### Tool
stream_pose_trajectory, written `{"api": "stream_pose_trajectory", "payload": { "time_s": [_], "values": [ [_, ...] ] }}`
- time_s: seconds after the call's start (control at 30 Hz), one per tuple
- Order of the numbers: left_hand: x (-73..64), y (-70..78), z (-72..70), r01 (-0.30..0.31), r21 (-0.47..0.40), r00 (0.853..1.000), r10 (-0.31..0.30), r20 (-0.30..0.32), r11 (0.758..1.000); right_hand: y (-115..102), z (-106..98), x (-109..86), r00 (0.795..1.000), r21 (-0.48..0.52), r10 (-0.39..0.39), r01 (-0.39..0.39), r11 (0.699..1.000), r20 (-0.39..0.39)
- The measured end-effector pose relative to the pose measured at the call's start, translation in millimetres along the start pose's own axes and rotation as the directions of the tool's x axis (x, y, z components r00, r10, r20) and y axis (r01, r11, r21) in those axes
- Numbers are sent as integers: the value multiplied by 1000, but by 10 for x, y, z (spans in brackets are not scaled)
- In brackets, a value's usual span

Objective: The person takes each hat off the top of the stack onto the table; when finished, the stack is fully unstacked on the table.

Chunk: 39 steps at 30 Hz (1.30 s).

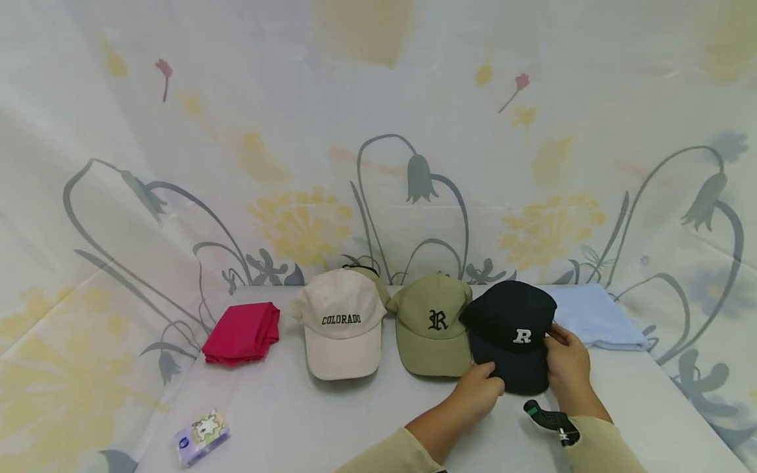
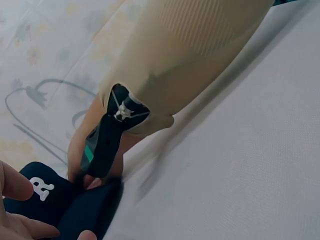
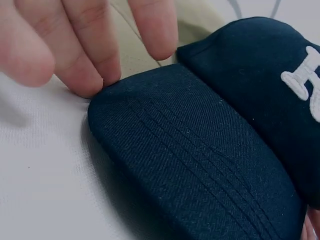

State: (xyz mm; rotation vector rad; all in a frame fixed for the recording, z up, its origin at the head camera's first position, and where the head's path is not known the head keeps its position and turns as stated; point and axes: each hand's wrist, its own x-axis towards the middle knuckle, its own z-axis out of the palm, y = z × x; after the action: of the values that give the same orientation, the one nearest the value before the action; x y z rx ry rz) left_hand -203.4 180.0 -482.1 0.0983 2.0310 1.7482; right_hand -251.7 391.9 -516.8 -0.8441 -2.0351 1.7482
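Note:
A navy cap [image 1: 508, 315] with a white letter R stands at the right end of a row of caps, brim toward me. My right hand [image 1: 569, 364] holds it by its right side; some of those fingers are hidden by the cap. At the brim's left edge is my left hand [image 1: 476, 394], its fingertips [image 3: 90, 82] extended and touching or nearly touching the brim corner. Beside the navy cap stands an olive cap [image 1: 434, 315] with a black letter. Farther left is a cream cap [image 1: 343, 309] reading COLORADO, partly covering another tan cap [image 1: 372, 276].
Folded red cloth [image 1: 242, 332] lies at the table's left, and folded light-blue cloth [image 1: 597, 315] at the back right. A purple tissue pack [image 1: 202, 437] is near the front left. The white table [image 1: 266, 420] meets a flower-printed curtain [image 1: 378, 98] behind.

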Motion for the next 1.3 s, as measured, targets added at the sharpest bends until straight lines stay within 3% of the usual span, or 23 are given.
{"api": "stream_pose_trajectory", "payload": {
  "time_s": [0.23, 0.33, 0.43, 0.53, 0.6, 0.67, 0.8, 0.9, 1.07, 1.3],
  "values": [
    [11, -34, -34, -5, 11, 999, 4, 46, 1000, 14, 51, -41, 999, 22, 25, -24, 999, -28],
    [12, -54, -47, 3, 3, 997, -4, 73, 1000, 27, 44, -44, 998, 110, 41, -35, 993, -52],
    [10, -93, -65, 8, -16, 998, -7, 65, 1000, 23, 22, -43, 996, 320, 80, -61, 945, -47],
    [-2, -132, -91, 0, -65, 1000, 2, 31, 998, 4, 0, -49, 993, 491, 114, -92, 866, -15],
    [-5, -159, -107, -9, -115, 1000, 11, 11, 993, -10, -17, -66, 991, 538, 134, -111, 836, -4],
    [-7, -185, -113, -14, -197, 1000, 15, 2, 980, -21, -38, -94, 989, 553, 148, -116, 825, -13],
    [-31, -217, -114, -1, -376, 1000, -11, -28, 926, -48, -64, -171, 987, 543, 130, -60, 838, -92],
    [-85, -205, -150, 9, -432, 998, -35, -52, 902, -95, -42, -249, 986, 484, 80, 1, 875, -148],
    [-138, -209, -231, 28, -418, 998, -49, -39, 908, -219, 41, -425, 981, 348, -8, 77, 934, -196],
    [-223, -238, -409, 11, -318, 998, -33, -61, 948, -347, 238, -656, 966, 229, -186, 224, 947, -178]
  ]
}}
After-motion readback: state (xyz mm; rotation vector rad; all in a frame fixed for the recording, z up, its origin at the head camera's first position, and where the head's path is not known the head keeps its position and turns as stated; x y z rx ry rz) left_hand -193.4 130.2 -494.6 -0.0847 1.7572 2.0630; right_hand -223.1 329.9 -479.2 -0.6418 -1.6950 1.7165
